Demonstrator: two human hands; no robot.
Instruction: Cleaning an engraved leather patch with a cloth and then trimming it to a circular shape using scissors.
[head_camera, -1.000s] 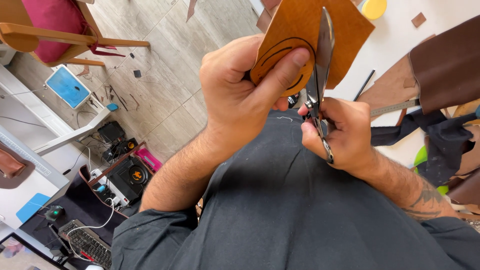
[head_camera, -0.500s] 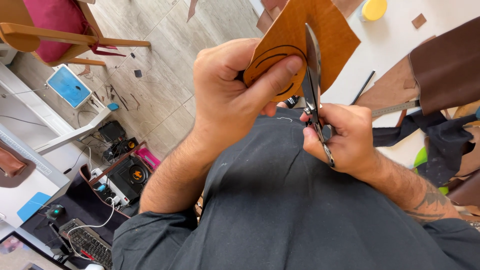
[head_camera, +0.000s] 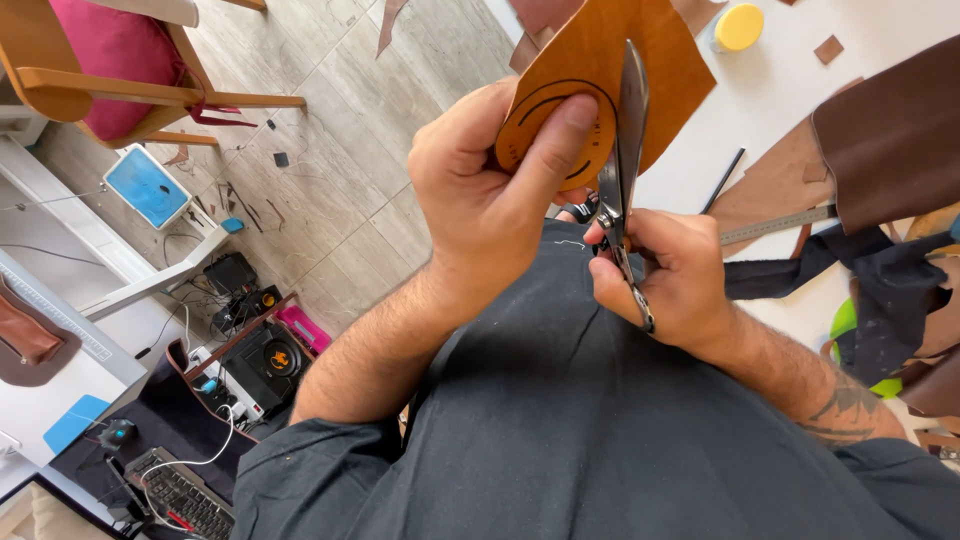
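My left hand (head_camera: 490, 200) pinches an orange-brown leather piece (head_camera: 665, 70) held up in front of my chest, thumb pressed on a circle drawn in black on it. Metal scissors (head_camera: 625, 150) stand almost upright along the right side of that circle, blades against the leather. My right hand (head_camera: 675, 280) grips the scissor handles just below the leather, fingers curled around them. The lower part of the handles is hidden in my fist.
A white table (head_camera: 900, 40) at the upper right carries a yellow round lid (head_camera: 740, 25), a steel ruler (head_camera: 775, 225), a black pen (head_camera: 722, 180) and brown and dark leather sheets (head_camera: 890, 130). Below lies tiled floor with scraps, a wooden chair (head_camera: 100, 70) and electronics.
The leather has turned slightly in my left hand and the scissors have advanced upward along the drawn circle. Both hands stay in about the same place.
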